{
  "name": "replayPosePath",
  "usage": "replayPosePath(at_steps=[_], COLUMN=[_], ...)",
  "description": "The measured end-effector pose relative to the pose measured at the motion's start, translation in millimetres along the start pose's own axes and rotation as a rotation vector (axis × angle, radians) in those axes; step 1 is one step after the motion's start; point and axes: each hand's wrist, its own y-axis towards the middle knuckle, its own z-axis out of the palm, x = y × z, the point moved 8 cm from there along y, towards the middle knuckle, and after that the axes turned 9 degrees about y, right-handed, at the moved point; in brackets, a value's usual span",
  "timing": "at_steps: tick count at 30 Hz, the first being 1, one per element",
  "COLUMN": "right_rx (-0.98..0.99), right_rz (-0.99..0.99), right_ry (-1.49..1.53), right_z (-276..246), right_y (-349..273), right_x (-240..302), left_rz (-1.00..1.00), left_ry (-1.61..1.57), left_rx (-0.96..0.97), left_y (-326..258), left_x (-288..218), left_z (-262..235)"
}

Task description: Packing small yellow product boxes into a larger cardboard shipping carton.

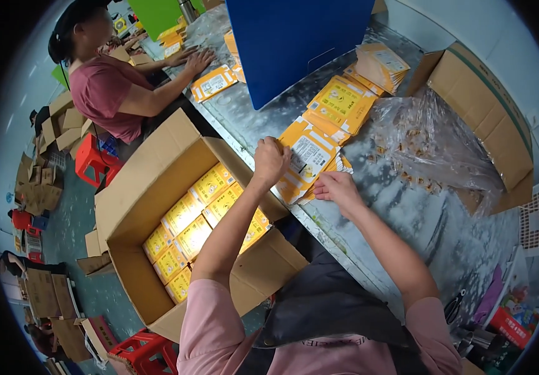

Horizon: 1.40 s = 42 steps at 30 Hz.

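Note:
A flattened yellow carton (309,152) with a white printed panel lies on top of other flat cartons at the table's near edge. My left hand (272,161) has its fingers curled over the carton's left side. At its lower right corner, my right hand (337,189) pinches the edge, where layered carton edges fan out. More flattened cartons (342,102) spread away from me, and a thicker stack (383,65) leans beyond them. Beside my left forearm stands an open cardboard box (151,165) holding rows of folded yellow cartons (193,237).
A blue panel (294,50) stands upright on the table (401,206). On the right, a clear plastic bag (435,140) with small brown pieces spills from a tipped cardboard box (482,103). A co-worker (110,94) is at the table, far left. Red stools (94,159) stand on the floor.

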Motion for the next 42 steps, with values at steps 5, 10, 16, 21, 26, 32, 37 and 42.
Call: replayPosePath(at_steps=[5,10,16,21,26,32,37,42], right_rx=[-0.065,-0.272,-0.21,-0.146,-0.412,-0.296,-0.194,-0.23], right_rz=[-0.152,-0.348,-0.223,-0.234,-0.328,-0.35,-0.624,-0.552], right_ry=[0.141,0.134,0.29,0.4,0.198,0.191,0.049,0.078], right_z=[-14,-51,-90,-98,-133,-114,-138,-164], right_y=[-6,-28,-25,-32,-82,-146,-182,-196], right_x=[5,6,-44,-44,-33,-15,9,-14], left_rz=[-0.094,-0.047,0.173,0.098,-0.048,0.009,-0.141,-0.097], left_ry=[-0.318,-0.288,0.231,0.174,-0.246,-0.361,-0.562,-0.597], left_rx=[-0.039,-0.065,0.02,0.054,0.089,0.104,0.208,0.196], left_y=[-20,-60,-81,-70,-81,-157,-187,-201], left_x=[-33,-51,-90,-81,-74,-151,-168,-188], left_z=[-41,-36,-9,10,-13,-11,14,15])
